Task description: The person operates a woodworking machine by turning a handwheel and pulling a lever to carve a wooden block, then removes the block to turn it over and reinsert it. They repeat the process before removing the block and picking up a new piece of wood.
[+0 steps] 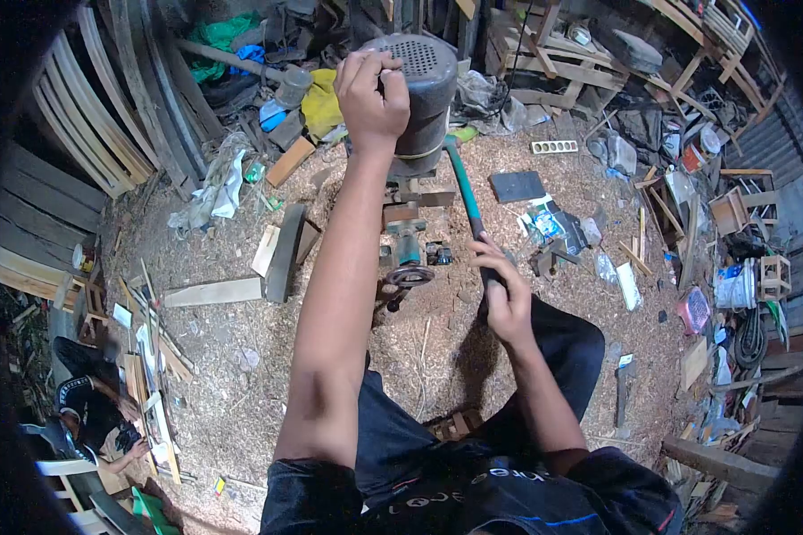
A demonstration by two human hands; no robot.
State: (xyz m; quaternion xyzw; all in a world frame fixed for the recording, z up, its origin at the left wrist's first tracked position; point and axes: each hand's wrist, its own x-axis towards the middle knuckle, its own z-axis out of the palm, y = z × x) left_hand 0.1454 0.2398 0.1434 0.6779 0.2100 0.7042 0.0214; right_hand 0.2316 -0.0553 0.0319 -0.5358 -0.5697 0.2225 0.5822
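A tall upright machine stands in front of me, topped by a grey cylindrical motor housing (433, 85) with a perforated cap. My left hand (372, 94) is closed over the left side of that cap, fingers curled on its rim. To the right of the machine runs a long lever (464, 183), teal above with a black grip. My right hand (507, 292) is wrapped round the lower end of the grip. Below the motor sit a piece of wood (401, 214) and a dark handwheel (410, 277). Where the lever joins the machine is not clear.
Wood shavings cover the floor (250, 383). Boards (279, 254) lie left of the machine, and a dark block (516, 186) lies to its right. Curved timbers (89, 116) lean at the upper left. Another person (85, 397) sits at the lower left near long wood strips.
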